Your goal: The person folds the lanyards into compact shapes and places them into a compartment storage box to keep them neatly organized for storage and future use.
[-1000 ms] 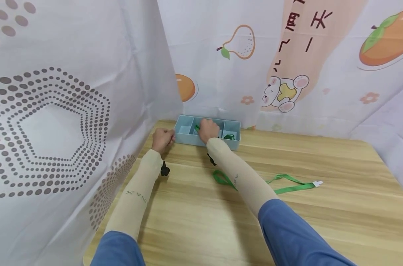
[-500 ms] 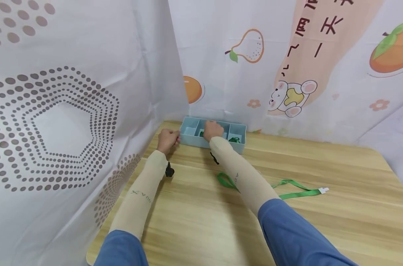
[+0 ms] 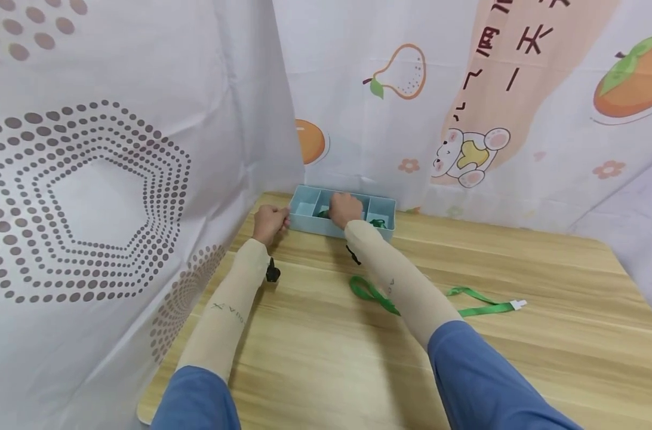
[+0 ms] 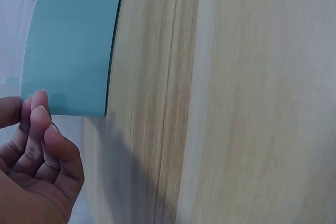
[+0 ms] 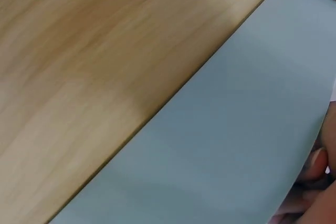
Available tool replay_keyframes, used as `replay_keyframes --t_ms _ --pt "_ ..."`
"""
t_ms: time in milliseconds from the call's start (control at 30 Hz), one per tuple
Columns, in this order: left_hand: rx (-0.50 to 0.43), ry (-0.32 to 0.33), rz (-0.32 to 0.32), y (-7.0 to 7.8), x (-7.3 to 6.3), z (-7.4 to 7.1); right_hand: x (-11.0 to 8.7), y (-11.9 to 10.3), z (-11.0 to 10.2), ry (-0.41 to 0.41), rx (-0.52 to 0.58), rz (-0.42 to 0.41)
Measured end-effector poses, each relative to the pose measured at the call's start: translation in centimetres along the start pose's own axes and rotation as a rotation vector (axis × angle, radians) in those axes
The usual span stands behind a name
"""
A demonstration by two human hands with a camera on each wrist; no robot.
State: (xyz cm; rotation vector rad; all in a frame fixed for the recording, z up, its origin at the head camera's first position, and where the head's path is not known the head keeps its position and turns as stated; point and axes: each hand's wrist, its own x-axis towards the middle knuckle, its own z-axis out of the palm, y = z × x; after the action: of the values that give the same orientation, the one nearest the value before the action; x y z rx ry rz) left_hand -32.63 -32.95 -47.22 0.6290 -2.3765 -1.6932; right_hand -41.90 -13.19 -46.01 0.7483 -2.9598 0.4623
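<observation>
White printed cloth (image 3: 353,143) hangs beyond the fingers, and a wood-grain table (image 3: 315,346) lies below them. The left hand (image 3: 268,224) pinches the left end of a light-blue box (image 3: 311,224) between thumb and fingers. The right hand (image 3: 344,208) is down in its middle compartment, fingers curled; whether they grip anything is hidden. Green material (image 3: 323,214) shows just left of those fingers, a green bundle (image 3: 378,223) sits in the compartment to their right, and a green lanyard (image 3: 487,309) lies nearer the person, partly behind the right forearm.
</observation>
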Motion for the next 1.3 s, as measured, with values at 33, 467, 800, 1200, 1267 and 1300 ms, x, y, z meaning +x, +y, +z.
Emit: replay_keyframes --t_ms 33,467,800,1200,1267,1300 --pt "0.006 0.004 0.008 0.1 0.0 0.0 -0.1 0.3 -0.2 0.008 0.030 -0.022" --pt "0.040 -0.005 0.043 0.0 -0.2 -0.1 -3.8 4.1 -4.7 0.006 0.394 -0.119" --pt "0.074 -0.035 0.074 0.0 0.0 -0.3 -8.3 8.6 -7.6 0.056 0.367 -0.217" --pt "0.083 -0.088 0.145 0.2 -0.5 -0.4 -15.0 13.6 -9.3 0.036 0.343 -0.207" --pt "0.097 -0.117 0.170 0.2 -0.8 -0.6 -16.1 14.4 -9.2 0.015 0.352 -0.190" --pt "0.106 -0.135 0.182 0.3 -1.0 -0.5 -16.6 14.7 -9.2 0.006 0.360 -0.179"
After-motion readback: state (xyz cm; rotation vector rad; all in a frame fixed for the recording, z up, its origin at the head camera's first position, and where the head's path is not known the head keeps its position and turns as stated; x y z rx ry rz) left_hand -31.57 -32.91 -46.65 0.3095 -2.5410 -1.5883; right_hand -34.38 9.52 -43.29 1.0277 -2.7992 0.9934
